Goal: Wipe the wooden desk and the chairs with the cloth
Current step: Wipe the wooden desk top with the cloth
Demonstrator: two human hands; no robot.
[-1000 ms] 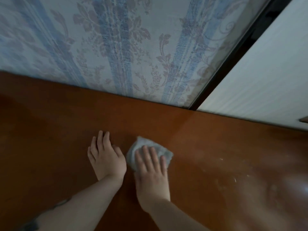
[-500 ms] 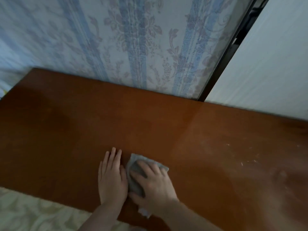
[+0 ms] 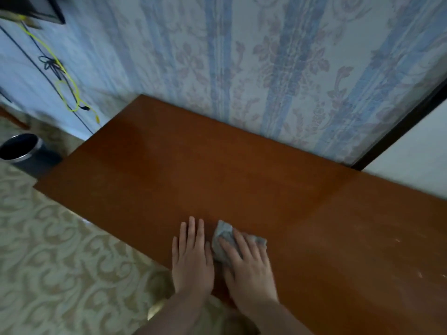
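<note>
Under the right hand [image 3: 246, 264], whose straight fingers press it flat for wiping, the crumpled cloth [image 3: 223, 238] lies on the wooden worktop [image 3: 217, 170], while just left the empty left hand [image 3: 192, 259] rests flat, likely bracing.

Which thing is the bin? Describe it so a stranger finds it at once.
Start at the wooden desk against the patterned wallpaper and follow it to its left end. Just past that corner, on the patterned floor, stands the bin. It is a dark round container with a shiny rim, below the dangling yellow cable.
</note>
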